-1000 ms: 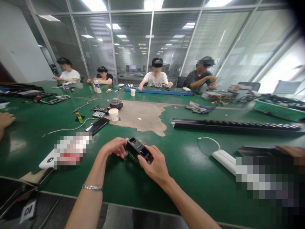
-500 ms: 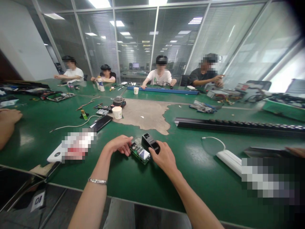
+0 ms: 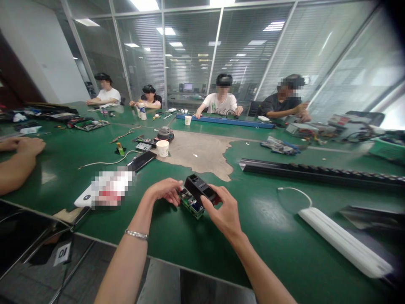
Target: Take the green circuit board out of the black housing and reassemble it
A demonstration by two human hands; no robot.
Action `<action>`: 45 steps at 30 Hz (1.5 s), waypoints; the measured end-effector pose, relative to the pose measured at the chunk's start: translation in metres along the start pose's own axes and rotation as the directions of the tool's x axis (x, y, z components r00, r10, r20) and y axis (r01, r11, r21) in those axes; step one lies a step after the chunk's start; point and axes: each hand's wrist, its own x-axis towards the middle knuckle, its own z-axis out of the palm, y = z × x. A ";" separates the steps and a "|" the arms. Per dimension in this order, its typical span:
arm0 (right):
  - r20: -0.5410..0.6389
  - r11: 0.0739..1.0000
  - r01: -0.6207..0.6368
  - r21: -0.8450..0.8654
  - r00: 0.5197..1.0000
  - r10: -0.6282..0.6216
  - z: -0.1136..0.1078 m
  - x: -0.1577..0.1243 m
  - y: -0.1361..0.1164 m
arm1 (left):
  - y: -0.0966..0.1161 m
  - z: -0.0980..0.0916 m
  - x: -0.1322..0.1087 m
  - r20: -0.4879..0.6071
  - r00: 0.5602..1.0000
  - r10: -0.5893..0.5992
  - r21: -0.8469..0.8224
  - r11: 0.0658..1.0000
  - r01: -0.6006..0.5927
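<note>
My right hand [image 3: 225,207] grips a black plastic housing [image 3: 198,186] with cut-out openings, its thumb on the near side and fingers around the right end. Tilted, the housing sits over part of a green circuit board assembly [image 3: 191,205]. My left hand [image 3: 167,192] is closed at the board's left end, thumb on top and fingers curled along the near side. A small dark screen shows on the board near my right thumb. The housing hides the board's far side, and whether the two parts touch I cannot tell.
On the green table [image 3: 268,249] lie a white power strip [image 3: 344,240] and a long black rail [image 3: 303,170] to the right. A paper cup [image 3: 162,148] and a dark phone [image 3: 146,160] are ahead left. Co-workers sit opposite; another person's hands [image 3: 30,147] rest at left.
My right hand has brought the black housing leftward over the circuit board, covering more of it. My left hand stays at the board's end. The whole view has shifted slightly.
</note>
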 end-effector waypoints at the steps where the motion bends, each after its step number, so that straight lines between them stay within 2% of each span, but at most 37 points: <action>1: 0.024 1.000 0.015 0.003 1.000 -0.016 0.001 -0.001 -0.003 | -0.001 -0.001 0.000 -0.001 1.000 0.008 -0.004 1.000 -0.008; 9: 0.085 0.997 0.077 -0.005 0.993 -0.077 0.009 -0.008 -0.006 | 0.000 -0.002 -0.002 -0.043 0.999 0.001 0.026 1.000 0.001; 13: 0.113 0.988 0.137 -0.066 0.985 -0.129 0.015 -0.014 -0.005 | 0.004 -0.001 -0.003 -0.100 0.994 -0.039 0.075 0.996 0.047; 16: 0.136 0.979 0.144 -0.146 0.983 -0.124 0.019 -0.019 -0.003 | 0.005 0.000 -0.004 -0.122 0.991 -0.049 0.099 0.993 0.062; 20: 0.172 0.965 0.103 -0.243 0.983 -0.062 0.019 -0.023 -0.001 | 0.005 -0.001 -0.004 -0.141 0.990 -0.004 0.119 0.993 0.021; 24: 0.191 0.962 0.091 -0.256 0.981 -0.042 0.018 -0.023 -0.001 | 0.005 -0.002 -0.003 -0.135 0.990 0.028 0.131 0.991 -0.010; 30: 0.164 0.988 0.064 -0.140 0.986 -0.041 0.016 -0.020 -0.003 | 0.003 -0.002 -0.001 -0.116 0.993 -0.003 0.144 0.989 0.020; 35: 0.027 1.000 0.019 0.010 0.999 -0.020 0.006 -0.010 -0.003 | 0.003 -0.003 -0.002 -0.071 0.997 0.016 0.100 0.995 -0.009; 40: -0.071 0.983 -0.114 -0.142 0.992 0.105 0.003 0.000 0.017 | 0.004 0.000 0.000 -0.075 0.997 -0.018 0.105 0.994 0.026; 45: 0.002 0.938 -0.184 -0.293 0.981 0.192 0.009 -0.001 0.035 | 0.004 0.003 0.001 -0.043 0.999 0.014 0.089 0.996 -0.010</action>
